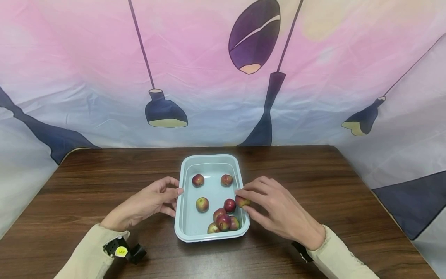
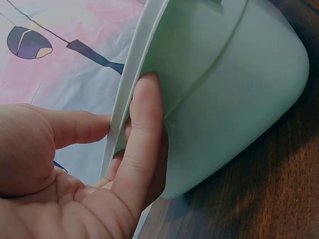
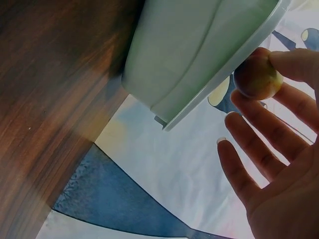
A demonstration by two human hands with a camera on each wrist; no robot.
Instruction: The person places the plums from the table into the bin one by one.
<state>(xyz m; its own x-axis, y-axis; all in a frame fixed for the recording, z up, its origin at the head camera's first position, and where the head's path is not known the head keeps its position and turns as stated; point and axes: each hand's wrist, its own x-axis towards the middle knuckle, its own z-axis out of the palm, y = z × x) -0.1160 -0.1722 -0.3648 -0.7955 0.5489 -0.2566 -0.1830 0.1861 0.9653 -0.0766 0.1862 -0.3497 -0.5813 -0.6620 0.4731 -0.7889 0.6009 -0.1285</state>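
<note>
A pale blue-green plastic tray (image 1: 189, 228) stands on the table with several small red and yellow-green apples in it. My left hand (image 1: 151, 201) pinches the tray's left rim; in the left wrist view the thumb (image 2: 82, 128) is on the upper side and a finger (image 2: 144, 124) on the outer wall. Over the right rim, my right hand (image 1: 275, 205) holds a small apple (image 3: 257, 74) between thumb and fingers, its other fingers spread. Near that hand, a cluster of apples (image 1: 223, 222) fills the tray's front right corner, beside a dark red apple (image 1: 229, 205).
Single apples lie apart in the tray: one at the back left (image 1: 198, 180), one at the back right (image 1: 226, 179), one at the middle left (image 1: 202, 204). The dark wooden table (image 1: 115, 174) ends at a printed cloth backdrop (image 1: 216, 108).
</note>
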